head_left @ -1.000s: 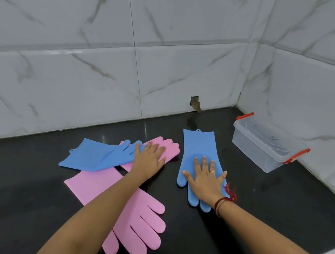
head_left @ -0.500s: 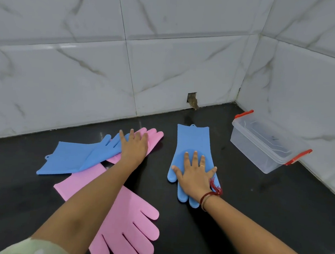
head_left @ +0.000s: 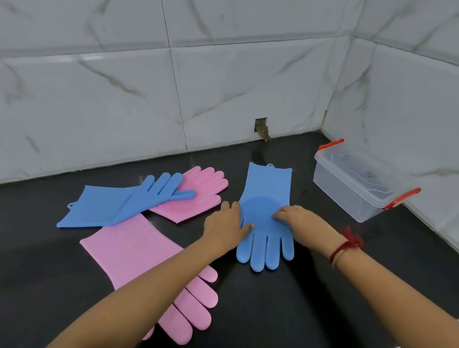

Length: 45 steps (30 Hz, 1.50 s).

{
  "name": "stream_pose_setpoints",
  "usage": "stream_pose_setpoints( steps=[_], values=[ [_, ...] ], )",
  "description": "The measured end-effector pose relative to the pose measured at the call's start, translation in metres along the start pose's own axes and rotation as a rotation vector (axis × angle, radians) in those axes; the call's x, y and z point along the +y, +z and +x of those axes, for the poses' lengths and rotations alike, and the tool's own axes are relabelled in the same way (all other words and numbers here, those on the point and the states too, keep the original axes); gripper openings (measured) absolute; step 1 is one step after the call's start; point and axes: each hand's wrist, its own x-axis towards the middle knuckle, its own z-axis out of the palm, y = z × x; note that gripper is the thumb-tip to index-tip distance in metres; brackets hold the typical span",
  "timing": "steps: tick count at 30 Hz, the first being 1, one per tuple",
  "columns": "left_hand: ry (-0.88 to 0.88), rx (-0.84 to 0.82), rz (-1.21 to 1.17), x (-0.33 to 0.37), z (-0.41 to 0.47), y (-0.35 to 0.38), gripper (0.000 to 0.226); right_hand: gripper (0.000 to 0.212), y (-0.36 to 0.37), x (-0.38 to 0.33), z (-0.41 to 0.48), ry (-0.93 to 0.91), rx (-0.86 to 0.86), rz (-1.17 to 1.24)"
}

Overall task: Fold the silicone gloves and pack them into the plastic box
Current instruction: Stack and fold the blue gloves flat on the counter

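1. Left blue glove (head_left: 106,206) overlaps the rear pink glove (head_left: 202,191); the front pink glove (head_left: 135,257) lies nearer the tabletop's (head_left: 323,289) front edge.
2. Left hand (head_left: 224,225) pinches the left edge of the centre blue glove (head_left: 268,198).
3. Right hand (head_left: 301,222), unclenched, presses its fingertips on that glove's palm.
4. Plastic box (head_left: 357,188), lidded, stands at the back right corner.

Blue gloves (head_left: 268,187) and pink gloves (head_left: 136,254) lie left of closed plastic box (head_left: 357,193).

I take this for a home kitchen: a glossy black counter (head_left: 322,302) meets a corner of white marble-look wall tiles (head_left: 229,78). A blue scrubbing glove (head_left: 268,187) and a clear plastic box (head_left: 357,191) sit on it.
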Motion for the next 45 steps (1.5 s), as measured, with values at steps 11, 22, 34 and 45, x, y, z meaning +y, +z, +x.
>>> stream_pose_setpoints(
  steps=[11, 22, 34, 45],
  values=[
    [0.157, 0.066, -0.110, -0.011, 0.023, -0.020, 0.012, 0.019, -0.011, -0.038, -0.019, -0.205, 0.001, 0.004],
    [0.484, -0.050, -0.236, 0.013, 0.041, -0.012, 0.024, 0.020, 0.020, -0.111, -0.010, -0.140, 0.114, 0.272],
    [0.648, -0.048, -0.464, 0.034, 0.030, -0.004, 0.027, 0.016, 0.049, -0.118, -0.016, -0.055, 0.395, 0.342],
    [-0.270, 0.422, -0.156, -0.148, 0.017, -0.052, 0.085, 0.019, 0.028, -0.101, -0.012, 0.035, 0.484, 0.411]
  ],
)
